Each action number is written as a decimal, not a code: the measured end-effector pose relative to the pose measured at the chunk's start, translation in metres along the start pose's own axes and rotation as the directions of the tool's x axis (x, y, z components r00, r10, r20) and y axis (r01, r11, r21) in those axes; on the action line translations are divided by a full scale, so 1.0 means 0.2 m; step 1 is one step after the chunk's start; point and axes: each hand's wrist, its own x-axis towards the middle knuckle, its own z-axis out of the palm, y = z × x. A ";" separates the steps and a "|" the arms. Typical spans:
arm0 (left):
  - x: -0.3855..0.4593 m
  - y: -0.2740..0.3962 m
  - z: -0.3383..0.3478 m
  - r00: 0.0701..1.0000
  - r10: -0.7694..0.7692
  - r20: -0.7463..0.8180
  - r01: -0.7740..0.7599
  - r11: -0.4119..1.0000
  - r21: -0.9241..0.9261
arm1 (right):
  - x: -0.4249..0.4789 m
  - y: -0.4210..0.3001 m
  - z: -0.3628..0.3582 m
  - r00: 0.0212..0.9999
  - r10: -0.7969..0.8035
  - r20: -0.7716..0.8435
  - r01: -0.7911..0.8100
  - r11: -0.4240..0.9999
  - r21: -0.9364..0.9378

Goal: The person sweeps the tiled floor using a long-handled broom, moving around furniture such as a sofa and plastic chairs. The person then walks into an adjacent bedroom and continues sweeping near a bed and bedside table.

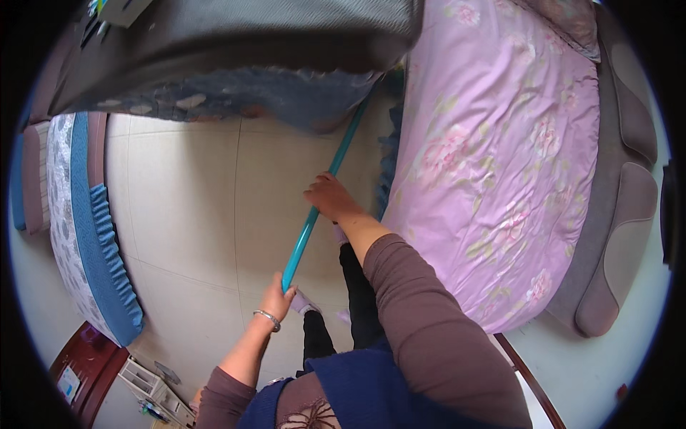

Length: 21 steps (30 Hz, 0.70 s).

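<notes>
A teal tubular handle (pixel 301 241) slants from low in the middle up to the right. Its far end passes under the hanging edge of a blue patterned cloth (pixel 300 96), so whatever it carries there is hidden. My left hand (pixel 277 301), with a silver bracelet at the wrist, grips the near end of the handle. Higher up the same handle, my right hand (pixel 331 197) is closed around it. Below both hands lies a light tiled floor (pixel 187 214).
A table with a dark glossy cover (pixel 257 37) stands ahead, draped by the cloth. Close on my right is a seat or bed under a pink floral quilt (pixel 498 177). A blue-skirted sofa (pixel 96 214) lines the left side. Behind it are a dark red cabinet (pixel 88 370) and a white rack (pixel 155 386).
</notes>
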 end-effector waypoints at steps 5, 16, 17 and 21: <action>-0.27 -0.38 -0.08 0.998 0.010 0.060 -0.018 0.991 0.133 | -0.11 -0.42 0.29 0.998 0.018 0.059 -0.025 0.993 0.116; -0.92 -1.21 -0.09 0.974 -0.085 0.211 0.024 0.960 0.280 | -0.54 -1.31 0.81 0.988 0.020 0.151 -0.049 0.981 0.186; -0.99 -1.26 -0.11 0.972 -0.091 0.216 0.027 0.959 0.281 | -0.57 -1.38 0.86 0.982 0.012 0.190 -0.048 0.981 0.186; -1.38 -1.52 -0.34 0.954 -0.231 0.189 0.141 0.907 0.396 | -0.54 -1.89 1.04 0.956 -0.073 0.283 0.016 0.979 0.201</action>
